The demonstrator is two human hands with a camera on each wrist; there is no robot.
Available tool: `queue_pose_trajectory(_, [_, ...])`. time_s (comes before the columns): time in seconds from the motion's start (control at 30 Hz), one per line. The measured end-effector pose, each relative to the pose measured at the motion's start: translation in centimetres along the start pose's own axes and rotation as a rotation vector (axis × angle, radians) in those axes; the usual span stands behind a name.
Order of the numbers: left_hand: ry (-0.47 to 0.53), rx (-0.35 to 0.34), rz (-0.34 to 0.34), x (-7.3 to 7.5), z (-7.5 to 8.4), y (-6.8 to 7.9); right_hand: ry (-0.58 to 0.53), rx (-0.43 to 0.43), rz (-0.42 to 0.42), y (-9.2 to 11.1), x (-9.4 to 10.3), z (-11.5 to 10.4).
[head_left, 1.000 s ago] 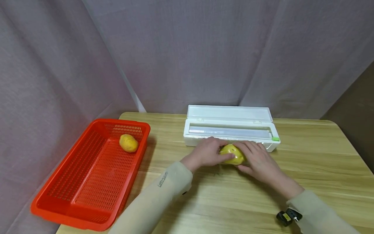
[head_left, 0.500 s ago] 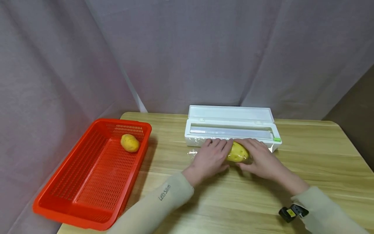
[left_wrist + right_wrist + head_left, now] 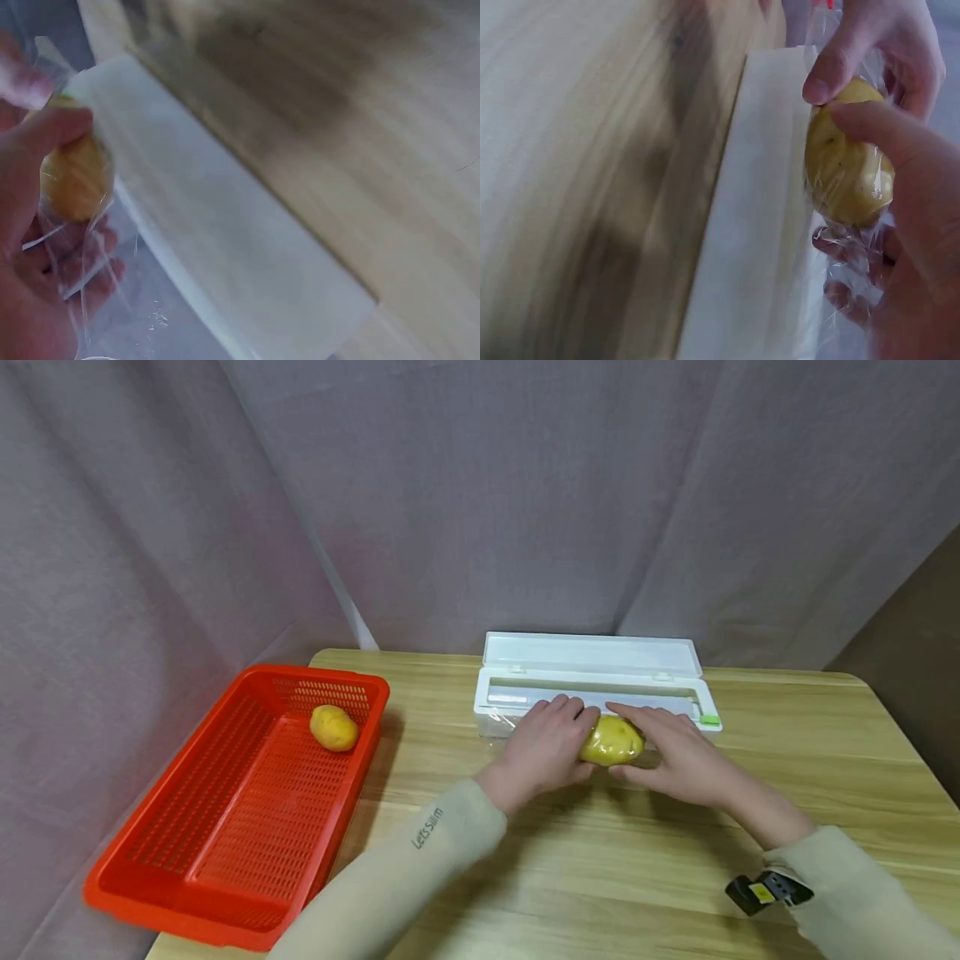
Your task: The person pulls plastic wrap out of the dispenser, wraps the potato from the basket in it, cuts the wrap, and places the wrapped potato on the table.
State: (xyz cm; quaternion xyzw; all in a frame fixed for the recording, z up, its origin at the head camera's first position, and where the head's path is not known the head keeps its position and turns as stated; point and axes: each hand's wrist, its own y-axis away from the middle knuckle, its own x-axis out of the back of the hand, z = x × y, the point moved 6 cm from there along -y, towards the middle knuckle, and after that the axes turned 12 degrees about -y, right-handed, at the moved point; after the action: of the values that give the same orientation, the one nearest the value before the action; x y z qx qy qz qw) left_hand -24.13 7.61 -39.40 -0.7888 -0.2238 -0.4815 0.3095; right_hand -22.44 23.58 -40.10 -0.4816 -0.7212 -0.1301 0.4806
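A yellow potato [image 3: 612, 741] lies between my two hands, held just in front of a white cling film box [image 3: 600, 678]. Shiny clear film covers the potato, and loose folds of film [image 3: 838, 251] trail from it in the right wrist view. My left hand [image 3: 542, 745] grips its left end, fingers over the far side and thumb on the near side. Around the right end, my right hand [image 3: 681, 758] holds it between thumb and fingers. Both thumbs press on the potato [image 3: 844, 169] in the right wrist view. The curled fingertips are partly hidden in the head view.
The box's lid [image 3: 592, 653] stands raised at the back, with a film roll inside and a green slider [image 3: 709, 720] at its right end. On the left, a red basket [image 3: 213, 935] holds another potato [image 3: 333, 728]. Grey curtains hang behind the wooden table [image 3: 637, 877].
The potato has moved slightly right and away from me, towards the box. My left hand has shifted from thumb on top to fingers over the left end. The right hand keeps hold.
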Motion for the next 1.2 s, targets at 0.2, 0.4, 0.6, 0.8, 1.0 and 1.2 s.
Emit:
queue_pose_trajectory(0.2, [0.146,-0.003,-0.144,0.8,-1.5,-1.3,0.079,0.062,0.055,-0.8,1.0,-0.8])
queue_pose_trajectory(0.4, [0.285,0.002,-0.205,1.6,-3.0,-2.5,0.062,0.108,0.098,-1.8,2.7,-0.8])
queue_pose_trajectory(0.6, [0.387,-0.008,-0.262,3.0,-4.4,-3.8,-0.006,0.098,0.089,-2.6,4.3,-0.9])
queue_pose_trajectory(0.8, [0.436,-0.021,-0.3,4.3,-5.4,-5.0,-0.036,0.019,0.046,-3.2,5.6,-0.9])
queue_pose_trajectory(1.0, [0.478,-0.02,-0.304,5.0,-6.2,-5.7,-0.02,0.04,0.057,-3.8,6.8,-1.1])
queue_pose_trajectory(1.2, [0.485,-0.026,-0.299,5.8,-6.8,-6.2,-0.006,0.044,0.054,-4.4,7.6,-1.3])
